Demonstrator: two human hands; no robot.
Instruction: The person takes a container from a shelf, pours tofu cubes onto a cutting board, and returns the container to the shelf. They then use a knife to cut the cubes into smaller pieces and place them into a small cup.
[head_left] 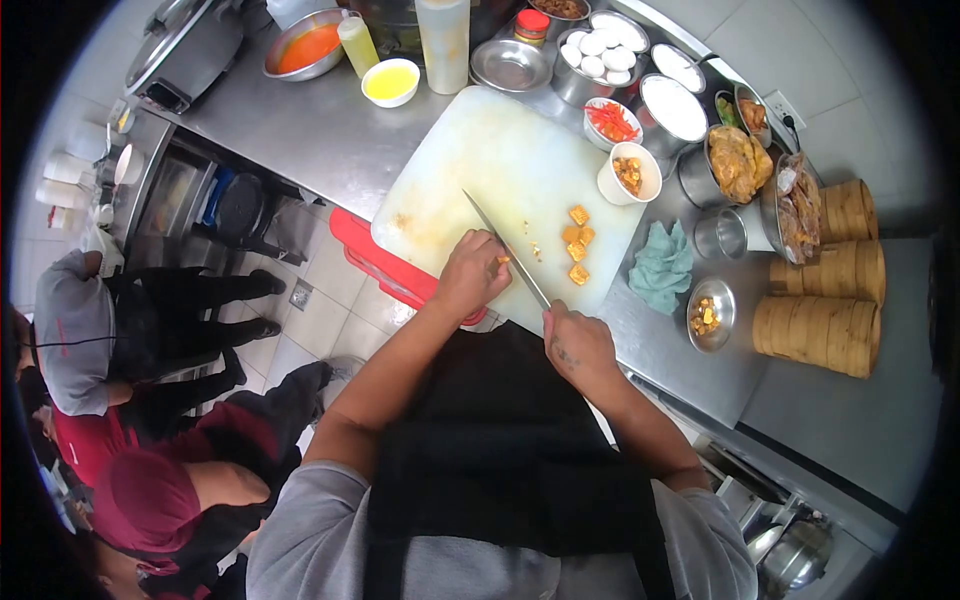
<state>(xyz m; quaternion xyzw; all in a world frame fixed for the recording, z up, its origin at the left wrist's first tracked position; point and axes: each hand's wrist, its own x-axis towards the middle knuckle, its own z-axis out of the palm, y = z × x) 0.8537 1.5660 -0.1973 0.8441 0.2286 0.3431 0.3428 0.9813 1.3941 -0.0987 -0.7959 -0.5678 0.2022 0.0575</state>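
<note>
My right hand (578, 347) is wrapped round the handle of a long kitchen knife (510, 248), its blade slanting up and left across the white cutting board (480, 140). Beside the blade, my left hand (474, 272) is curled at the board's near edge. A small orange-brown piece of food (503, 260) shows at its fingertips, mostly covered by the hand. To the right of the knife lie several golden-brown food chunks (577, 251) in a short row. Small crumbs (535, 247) are scattered between them and the blade.
Along the back stand a bowl of yellow liquid (390, 83), a pot of eggs (600, 57) and a paper cup of chunks (629, 174). At right are a teal cloth (660, 265), a metal bowl (711, 314) and bamboo steamers (817, 335). People (145, 500) stand at left.
</note>
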